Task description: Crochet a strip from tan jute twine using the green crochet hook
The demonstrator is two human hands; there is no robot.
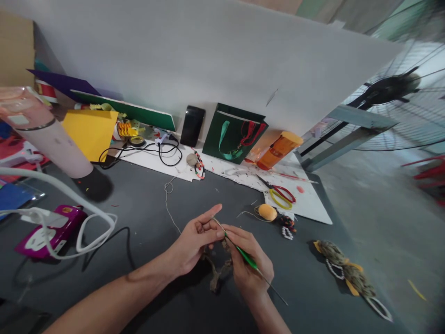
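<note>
Tan twine [168, 211] led toward the left hand [193, 240], its fingertips closed about the tip of a green-handled needle [247, 256]. Brown fibrous cord [217, 273] hung below. The right hand [247, 266] gripped the handle near the tip, pencil-style, keeping the work close. An orange sponge ball [267, 212] lay beyond it.

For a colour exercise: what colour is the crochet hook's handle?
The crochet hook's handle is green, shown best in the head view.
</note>
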